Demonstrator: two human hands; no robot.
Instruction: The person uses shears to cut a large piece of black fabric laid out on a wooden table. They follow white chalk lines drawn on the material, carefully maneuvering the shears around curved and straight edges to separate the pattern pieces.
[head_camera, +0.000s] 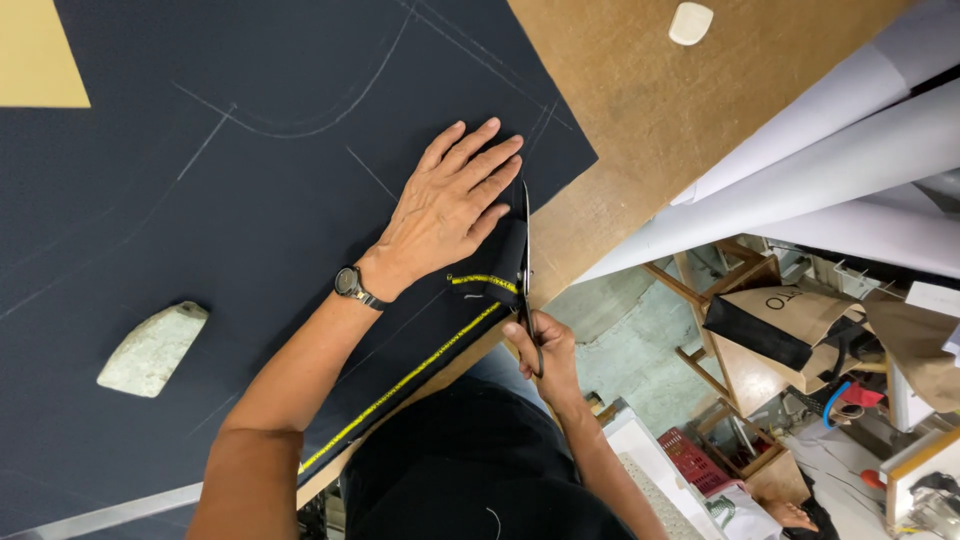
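Pressing dark cloth (250, 200) flat, left hand (445, 205) spread; right hand (545, 345), grip around scissors (525, 260) at table edge (560, 250).

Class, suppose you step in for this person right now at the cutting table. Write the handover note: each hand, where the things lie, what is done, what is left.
Left hand: flat on the dark fabric, pressing it down beside the blades.
Right hand: gripping the scissors at the table's edge, blades in the cloth.
Stone weight sits on the fabric at left; tailor's chalk lies on the wooden table.
Done: chalk lines drawn, a short cut begun at the yellow-stitched edge.
Left: nearly all chalked lines remain uncut.
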